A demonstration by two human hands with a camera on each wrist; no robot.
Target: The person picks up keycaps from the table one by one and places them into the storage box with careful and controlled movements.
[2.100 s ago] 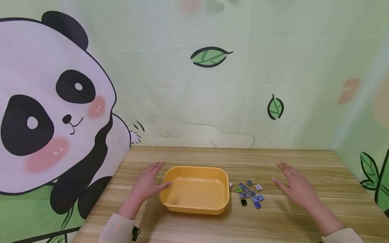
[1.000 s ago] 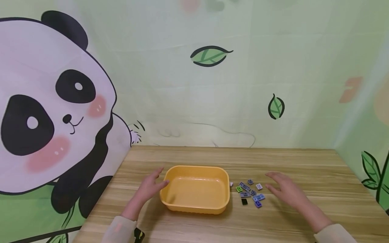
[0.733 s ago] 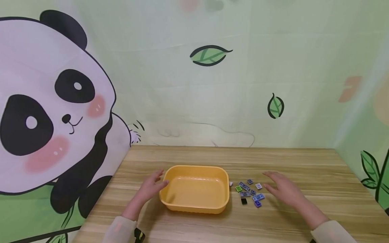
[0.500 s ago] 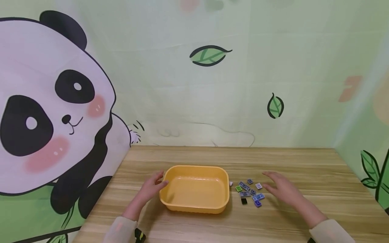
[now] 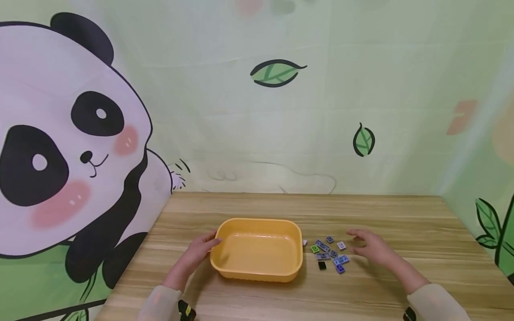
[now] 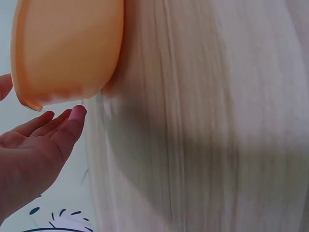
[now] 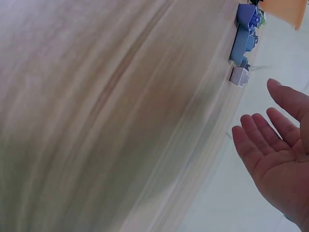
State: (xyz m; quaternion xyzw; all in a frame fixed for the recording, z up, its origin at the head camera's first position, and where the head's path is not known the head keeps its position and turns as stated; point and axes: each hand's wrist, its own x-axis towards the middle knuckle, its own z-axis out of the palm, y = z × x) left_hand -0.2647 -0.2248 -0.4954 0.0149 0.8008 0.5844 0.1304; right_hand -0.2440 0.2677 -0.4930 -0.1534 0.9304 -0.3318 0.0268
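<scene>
A yellow plastic tub (image 5: pixel 257 274) stands on the wooden table, with nothing inside it. My left hand (image 5: pixel 196 252) is at the tub's left end, thumb over the rim. In the left wrist view the fingers (image 6: pixel 72 125) lie outside the tub's wall (image 6: pixel 72 48) with a slim gap between. Right of the tub lie several small toy building bricks: a green brick (image 5: pixel 315 249), a light blue brick (image 5: pixel 341 260), a black brick (image 5: pixel 322 265) and a white brick (image 5: pixel 341 245) among them. My right hand (image 5: pixel 371 247) hovers just right of them, fingers loosely bent, holding nothing.
A small white piece (image 5: pixel 304 243) lies against the tub's right side, partly hidden by it. Behind the wooden table (image 5: pixel 257 298) hangs a green cloth backdrop (image 5: pixel 305 111) with a printed panda at left.
My right hand has moved left toward the bricks and its fingers have bent more. The left hand has lowered and closed in on the tub's left rim. The tub and bricks stay put.
</scene>
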